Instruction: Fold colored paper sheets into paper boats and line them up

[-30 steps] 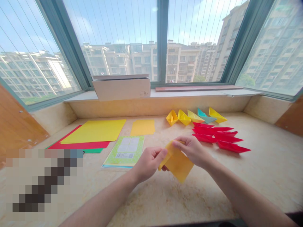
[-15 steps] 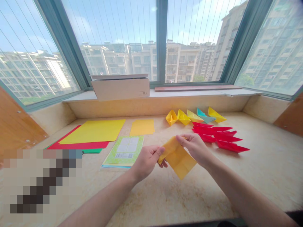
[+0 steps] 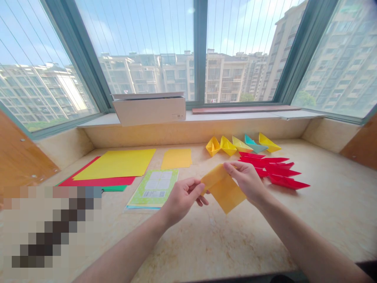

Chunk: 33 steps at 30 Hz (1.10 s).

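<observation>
Above the stone counter, a partly folded sheet of orange-yellow paper (image 3: pixel 228 192) is held between both hands, with one corner hanging down. My left hand (image 3: pixel 187 196) pinches its left end between thumb and fingers. At the upper right, my right hand (image 3: pixel 244 177) grips the folded edge, its fingertips partly hidden behind the paper. Just beyond my right hand lie several red folded paper boats (image 3: pixel 284 169). Behind them stands a row of yellow paper boats (image 3: pixel 228 146) with a blue paper boat (image 3: pixel 256 144) among them.
To the left lie large yellow sheets (image 3: pixel 118 164) over red sheets (image 3: pixel 97 181) and green ones. Beside them are a small orange-yellow sheet (image 3: pixel 176 158) and a green-bordered paper packet (image 3: pixel 153 188). A white box (image 3: pixel 150 111) sits on the window ledge. The lower left is pixelated.
Both hands have lifted the orange-yellow paper slightly away from me. My right hand has shifted a little along its upper edge, and the folded band looks wider. The boats have stayed put.
</observation>
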Available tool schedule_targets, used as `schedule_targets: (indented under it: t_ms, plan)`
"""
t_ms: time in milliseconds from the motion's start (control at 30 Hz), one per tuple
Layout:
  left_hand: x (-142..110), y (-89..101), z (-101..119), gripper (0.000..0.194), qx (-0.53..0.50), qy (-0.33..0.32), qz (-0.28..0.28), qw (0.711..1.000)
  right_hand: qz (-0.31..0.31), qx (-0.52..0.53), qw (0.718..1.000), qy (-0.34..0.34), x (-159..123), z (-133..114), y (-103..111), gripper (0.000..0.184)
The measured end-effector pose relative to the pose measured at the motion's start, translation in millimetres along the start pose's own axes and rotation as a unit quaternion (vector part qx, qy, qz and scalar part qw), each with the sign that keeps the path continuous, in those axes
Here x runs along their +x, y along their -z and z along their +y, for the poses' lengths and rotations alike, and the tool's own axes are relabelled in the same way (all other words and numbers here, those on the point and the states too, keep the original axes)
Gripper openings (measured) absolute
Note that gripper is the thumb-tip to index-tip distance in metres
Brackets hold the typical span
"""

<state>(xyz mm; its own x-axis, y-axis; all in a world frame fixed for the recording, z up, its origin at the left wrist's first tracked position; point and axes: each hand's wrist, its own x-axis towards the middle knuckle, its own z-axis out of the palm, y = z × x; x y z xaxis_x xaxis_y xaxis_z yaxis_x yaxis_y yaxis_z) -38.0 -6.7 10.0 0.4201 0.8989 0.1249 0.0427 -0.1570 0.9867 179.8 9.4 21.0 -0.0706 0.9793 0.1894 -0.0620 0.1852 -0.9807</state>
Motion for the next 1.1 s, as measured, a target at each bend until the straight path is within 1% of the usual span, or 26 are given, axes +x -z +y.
schedule_targets:
  t_ms: [67,133,300,433,467,567,700,767,800,867,933,967,1033,1100]
  plan:
    - [0.0,-0.2,0.1,0.028,-0.007,0.002,-0.008,1.000,0.032,-0.028,0.999,0.004,0.5,2.2,0.4,0.046]
    - [-0.1,-0.4,0.2,0.026,-0.005,0.004,-0.004,1.000,0.048,-0.049,0.998,0.009,0.9,4.3,0.6,0.049]
    - [-0.5,-0.4,0.0,0.025,0.010,0.015,-0.004,1.000,0.024,-0.034,0.999,0.008,0.9,5.5,0.3,0.044]
    - [-2.1,1.8,-0.4,0.026,0.062,-0.028,0.021,0.997,-0.012,-0.052,0.999,0.004,0.9,3.9,0.3,0.042]
    - [-2.7,2.5,-0.1,0.028,0.072,-0.040,0.018,0.996,-0.020,-0.064,0.998,0.002,0.6,3.5,0.0,0.042]
    - [-4.5,3.3,1.4,0.035,0.067,-0.040,-0.034,0.996,-0.047,-0.112,0.993,0.005,-1.9,2.9,-2.4,0.039]
    - [-4.9,-0.2,0.9,0.037,0.057,0.008,-0.107,0.993,-0.123,-0.134,0.983,-0.006,-7.4,5.0,-9.9,0.037]
    - [-3.4,-1.8,-0.8,0.037,0.061,0.027,-0.116,0.991,-0.149,-0.143,0.978,-0.004,-8.2,7.3,-12.7,0.034]
    - [-2.2,-2.0,-1.6,0.037,0.064,0.033,-0.106,0.992,-0.144,-0.157,0.977,0.009,-7.8,8.4,-13.1,0.031]
    - [0.8,-0.8,-2.6,0.037,0.061,0.042,-0.064,0.995,-0.108,-0.186,0.975,0.051,-5.5,9.9,-11.3,0.027]
    - [3.8,1.9,-2.2,0.037,0.036,0.048,-0.013,0.998,-0.069,-0.200,0.973,0.095,-2.9,9.9,-6.6,0.030]
    - [5.1,3.4,-1.5,0.036,0.017,0.050,0.010,0.999,-0.062,-0.200,0.971,0.112,-1.9,9.3,-3.8,0.032]
    - [7.3,6.2,0.1,0.036,-0.017,0.047,0.046,0.998,-0.068,-0.200,0.967,0.146,-1.1,7.4,1.3,0.032]
    - [8.8,8.3,1.2,0.037,-0.034,0.040,0.068,0.996,-0.081,-0.219,0.955,0.184,-1.5,5.9,4.3,0.030]
